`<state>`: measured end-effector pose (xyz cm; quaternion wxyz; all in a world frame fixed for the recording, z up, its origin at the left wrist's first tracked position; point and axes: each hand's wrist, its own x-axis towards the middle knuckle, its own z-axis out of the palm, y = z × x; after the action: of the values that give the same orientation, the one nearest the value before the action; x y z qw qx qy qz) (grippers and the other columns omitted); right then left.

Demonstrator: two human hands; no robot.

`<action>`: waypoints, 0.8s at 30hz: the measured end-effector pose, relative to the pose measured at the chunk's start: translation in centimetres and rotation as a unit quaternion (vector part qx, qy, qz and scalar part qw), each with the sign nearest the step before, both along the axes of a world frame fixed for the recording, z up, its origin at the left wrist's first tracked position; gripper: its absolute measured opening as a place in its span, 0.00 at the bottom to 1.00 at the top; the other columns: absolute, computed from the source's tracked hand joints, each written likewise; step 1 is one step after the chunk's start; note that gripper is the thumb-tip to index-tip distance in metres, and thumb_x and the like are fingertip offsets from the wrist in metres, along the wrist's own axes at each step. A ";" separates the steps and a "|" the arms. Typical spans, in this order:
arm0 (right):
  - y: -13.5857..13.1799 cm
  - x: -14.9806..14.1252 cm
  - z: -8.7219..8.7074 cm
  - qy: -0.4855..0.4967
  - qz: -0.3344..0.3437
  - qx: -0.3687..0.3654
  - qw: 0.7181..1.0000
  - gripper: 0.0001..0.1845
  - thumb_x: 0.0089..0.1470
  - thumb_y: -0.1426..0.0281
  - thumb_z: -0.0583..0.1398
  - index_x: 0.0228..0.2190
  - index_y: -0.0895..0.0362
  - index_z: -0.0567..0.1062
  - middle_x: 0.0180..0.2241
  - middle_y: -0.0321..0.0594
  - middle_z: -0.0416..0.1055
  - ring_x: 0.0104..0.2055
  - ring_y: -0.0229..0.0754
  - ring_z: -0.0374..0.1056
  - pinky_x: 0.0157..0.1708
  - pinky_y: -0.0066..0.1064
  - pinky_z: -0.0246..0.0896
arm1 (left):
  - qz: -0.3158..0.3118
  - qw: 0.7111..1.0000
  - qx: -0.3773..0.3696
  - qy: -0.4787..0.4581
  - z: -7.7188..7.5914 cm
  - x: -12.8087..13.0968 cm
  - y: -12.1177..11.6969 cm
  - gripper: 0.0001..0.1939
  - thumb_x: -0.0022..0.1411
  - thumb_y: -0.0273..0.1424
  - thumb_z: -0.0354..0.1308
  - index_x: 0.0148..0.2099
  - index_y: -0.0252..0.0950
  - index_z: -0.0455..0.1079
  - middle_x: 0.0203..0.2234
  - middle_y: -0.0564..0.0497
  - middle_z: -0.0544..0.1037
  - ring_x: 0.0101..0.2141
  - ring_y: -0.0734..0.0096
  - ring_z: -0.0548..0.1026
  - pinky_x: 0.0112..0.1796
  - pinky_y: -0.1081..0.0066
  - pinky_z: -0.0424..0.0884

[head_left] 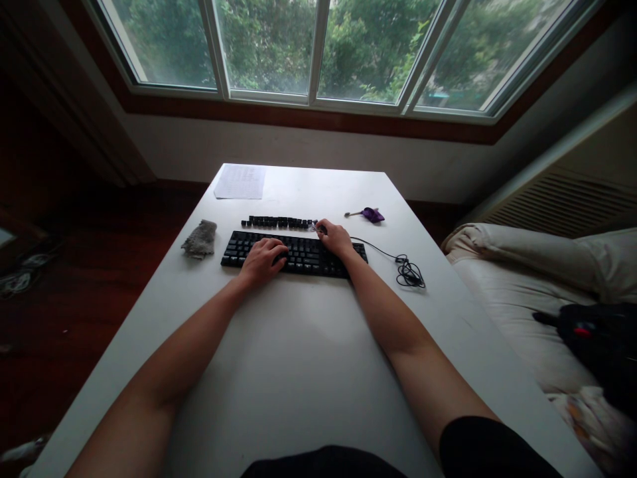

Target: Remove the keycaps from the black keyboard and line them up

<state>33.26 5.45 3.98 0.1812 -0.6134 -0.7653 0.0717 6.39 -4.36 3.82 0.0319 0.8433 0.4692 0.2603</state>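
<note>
A black keyboard (303,254) lies flat on the white table, with bare spots along its front edge too small to judge. My left hand (265,260) rests on its left-middle keys, fingers apart and slightly bent. Behind the keyboard stand rows of loose black keycaps (279,221). My right hand (334,237) reaches over the keyboard's right part to the right end of those rows. Its fingers are curled together there, beside a small pale, shiny thing (313,225); whatever they pinch is hidden.
A grey cloth (200,239) lies left of the keyboard. A printed sheet (240,181) is at the far left corner. A brush-like tool (353,214) and a purple item (373,215) lie at back right. The coiled black cable (409,272) sits right of the keyboard on the white table (298,345).
</note>
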 end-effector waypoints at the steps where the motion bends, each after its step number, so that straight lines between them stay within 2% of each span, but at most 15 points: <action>1: 0.0 0.0 0.0 0.000 -0.001 -0.002 1.000 0.16 0.61 0.62 0.57 0.50 0.47 0.74 0.42 0.41 0.78 0.43 0.48 0.72 0.41 0.33 0.62 | 0.000 1.000 0.000 0.000 0.0 0.0 0.0 0.15 0.66 0.35 0.55 0.53 0.43 0.73 0.51 0.47 0.74 0.53 0.55 0.67 0.53 0.54 0.64; 24: -0.2 -0.2 0.3 -0.008 -0.008 -0.011 1.000 0.17 0.61 0.62 0.58 0.51 0.47 0.73 0.42 0.41 0.78 0.44 0.48 0.72 0.42 0.33 0.62 | 0.001 1.000 -0.002 -0.005 0.1 0.0 -0.1 0.15 0.66 0.36 0.56 0.53 0.44 0.73 0.51 0.47 0.74 0.53 0.55 0.68 0.54 0.53 0.64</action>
<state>33.06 5.30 4.25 0.1692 -0.6217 -0.7612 0.0738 6.37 -4.44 3.92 0.0354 0.8414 0.4707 0.2633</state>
